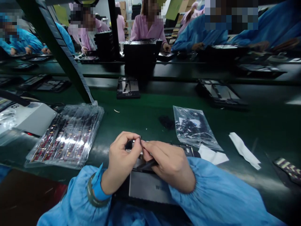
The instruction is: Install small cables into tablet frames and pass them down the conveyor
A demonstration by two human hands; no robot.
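Note:
My left hand (124, 157) is closed in a pinch, thumb and forefinger meeting on a tiny dark part (140, 138) too small to name. Right against it, the fingertips of my right hand (166, 160) pinch at the same spot. A dark, pen-like tool (147, 164) also lies in my right hand, under the curled fingers. Both hands are above an opened tablet-like device (149, 186) with a grey panel and black frame. Much of the device is hidden by my hands and sleeves.
Clear trays of small parts (68, 135) are stacked at left, beside a white box (35, 119). A plastic bag of black pieces (195, 125) and white paper strips (244, 150) lie at right. Opened devices (128, 88) rest further back, where people in blue and pink work.

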